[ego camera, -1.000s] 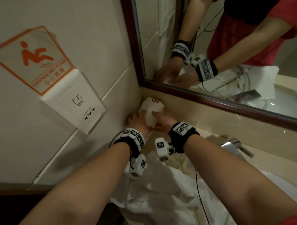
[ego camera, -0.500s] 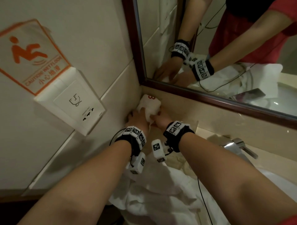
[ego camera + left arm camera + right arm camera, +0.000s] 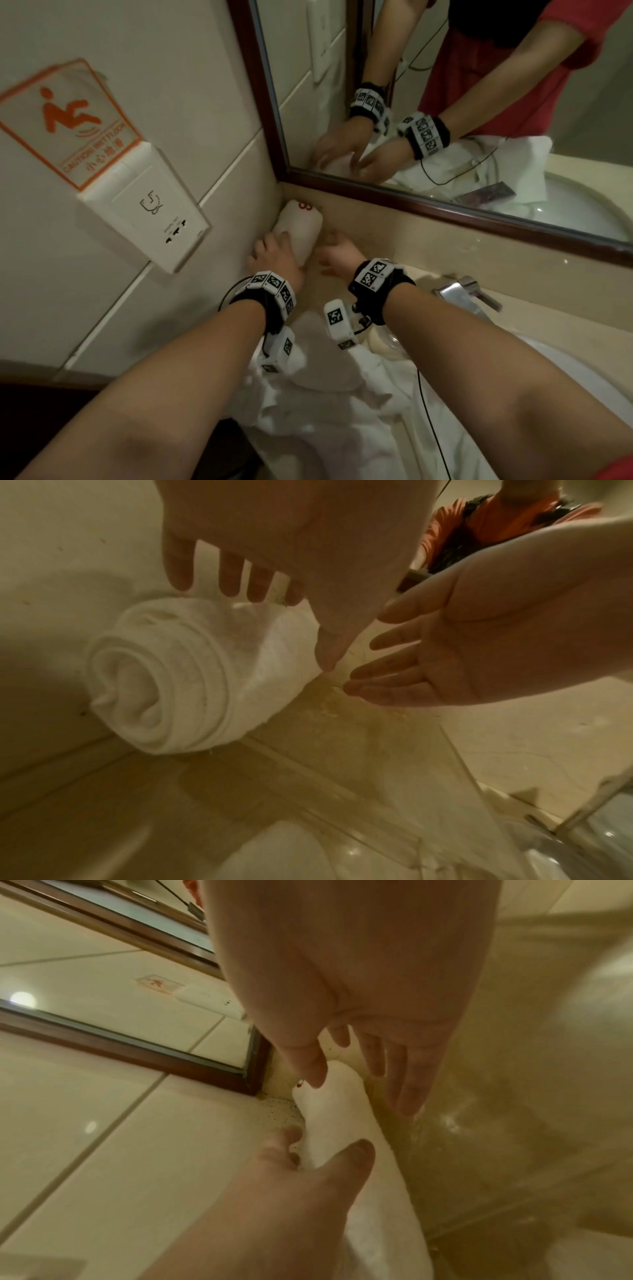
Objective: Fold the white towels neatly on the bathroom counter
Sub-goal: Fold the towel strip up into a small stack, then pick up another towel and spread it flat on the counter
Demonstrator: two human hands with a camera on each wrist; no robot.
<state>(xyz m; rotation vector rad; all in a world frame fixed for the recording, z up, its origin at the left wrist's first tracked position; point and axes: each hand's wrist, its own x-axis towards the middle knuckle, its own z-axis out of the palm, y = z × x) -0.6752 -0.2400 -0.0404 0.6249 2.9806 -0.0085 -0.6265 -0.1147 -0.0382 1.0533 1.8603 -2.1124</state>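
Note:
A rolled white towel (image 3: 301, 229) with red marking at its far end lies on the beige counter (image 3: 428, 270), tucked into the corner between tiled wall and mirror. My left hand (image 3: 274, 245) rests over its near end, fingers straight on top and thumb down the right side. The left wrist view shows the roll's spiral end (image 3: 171, 680) under that left hand (image 3: 274, 626). My right hand (image 3: 329, 250) hovers open just right of the roll and touches nothing. In the right wrist view its fingers (image 3: 407, 1085) spread above the towel (image 3: 339, 1118).
A heap of unfolded white towels (image 3: 325, 411) lies on the counter under my forearms. A chrome faucet (image 3: 462, 291) and the white sink basin (image 3: 582, 363) are at right. The wood-framed mirror (image 3: 445, 210) runs behind. A wall socket box (image 3: 147, 219) sits under a wet-floor sign (image 3: 68, 126) at left.
Both hands were on the rolled towel in the corner. My right hand has come off it and moved a little right, fingers spread. My left hand stays on the roll.

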